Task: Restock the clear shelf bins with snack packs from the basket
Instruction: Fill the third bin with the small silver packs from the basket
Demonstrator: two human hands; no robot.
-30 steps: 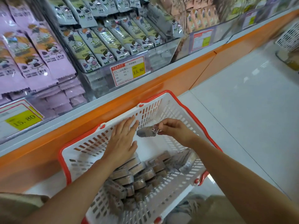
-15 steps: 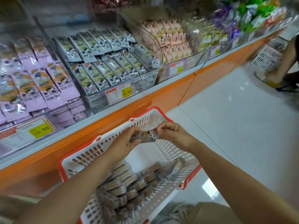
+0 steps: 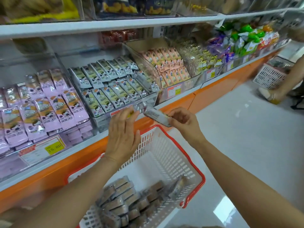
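A white basket with a red rim (image 3: pixel 192 167) sits below the shelf, holding several brown snack packs (image 3: pixel 125 199) at its near end. My right hand (image 3: pixel 182 122) pinches one grey snack pack (image 3: pixel 155 116) by its end, raised above the basket just in front of the clear bin (image 3: pixel 144 100) of grey-green packs (image 3: pixel 105 89). My left hand (image 3: pixel 122 137) hovers flat beside it, fingers apart, holding nothing; its fingertips reach the bin's front edge and cover part of a price tag.
A clear bin of pink packs (image 3: pixel 41 109) stands to the left, orange packs (image 3: pixel 171 66) to the right. An orange shelf base (image 3: pixel 213 94) runs along the floor. Another white basket (image 3: pixel 271 76) and a person's legs (image 3: pixel 289 83) are at the far right.
Both hands have risen from the basket up to the front of the grey-green bin. The left hand has let go of the pack, which the right hand alone now holds.
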